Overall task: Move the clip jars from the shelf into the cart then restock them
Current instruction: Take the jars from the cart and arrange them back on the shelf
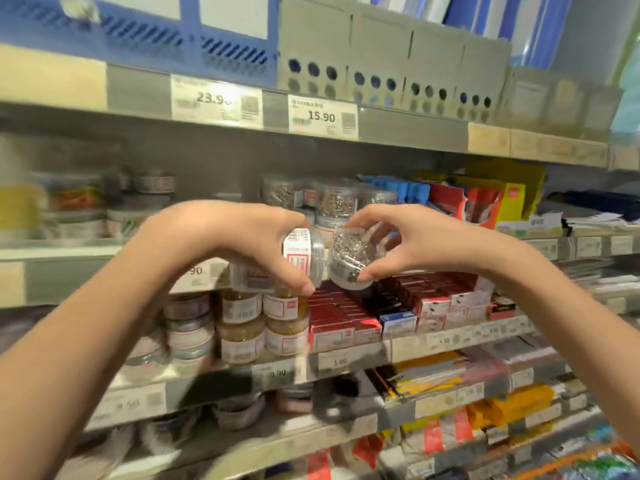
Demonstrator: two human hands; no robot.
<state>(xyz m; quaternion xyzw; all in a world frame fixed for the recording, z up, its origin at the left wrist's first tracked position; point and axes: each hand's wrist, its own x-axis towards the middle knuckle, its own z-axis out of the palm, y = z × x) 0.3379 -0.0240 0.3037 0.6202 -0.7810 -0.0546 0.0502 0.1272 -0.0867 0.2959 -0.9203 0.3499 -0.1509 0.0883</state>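
Nearest the camera, two bare forearms reach up and inward in front of the shelving, each hand gripping one clear clip jar, both jars in the air at the level of the middle shelf. With thumb below and fingers curled over the top, the left hand (239, 240) clamps the left jar (298, 261), which lies on its side with its axis roughly level; one flat end faces right and its red-and-white label wraps the side that shows. Most of this jar sits under the palm, only the right end sticking out past the fingertips. Pinched between thumb and fingers of the right hand (412, 244), the right jar (353, 261) is tipped so one flat end turns down and left toward the other jar, silver clips showing through the clear wall; it hangs left of the palm, out at the fingertips. Both jars nearly touch, though blur hides whether they do. Just behind them, more jars of silver clips (332, 199) stand stacked on the middle shelf (69, 252). One shelf down sit amber jars (263, 327) beside red boxes (346, 323). Farthest up, price tags (322, 116) line a shelf edge beneath a blue basket (138, 32) and grey boxes (398, 64)
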